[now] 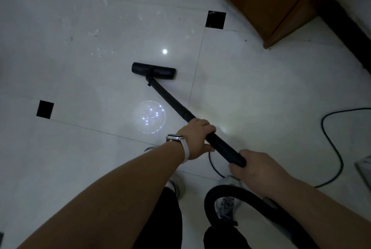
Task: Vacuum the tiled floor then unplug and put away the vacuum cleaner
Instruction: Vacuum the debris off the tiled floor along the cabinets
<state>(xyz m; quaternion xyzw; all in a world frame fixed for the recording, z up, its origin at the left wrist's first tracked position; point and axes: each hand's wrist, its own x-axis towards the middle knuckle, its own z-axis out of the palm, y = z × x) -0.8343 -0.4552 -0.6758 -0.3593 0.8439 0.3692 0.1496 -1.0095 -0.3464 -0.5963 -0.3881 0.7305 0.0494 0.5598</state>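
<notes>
Both hands (197, 138) grip wand (170, 100); nozzle (153, 70) on floor (80, 68).

At four o'clock we see the power cord (339, 160) run off the right edge; the hose (241, 194) vanishes under our right forearm, and a grey object (364, 168) is cropped there.

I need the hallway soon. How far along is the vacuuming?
Mid-job. Both hands, left hand and right hand, grip the black vacuum wand, its black floor head flat on the white tiled floor. Pale debris specks remain ahead. The black power cord is still trailing, so unplugging and storing remain.
</notes>
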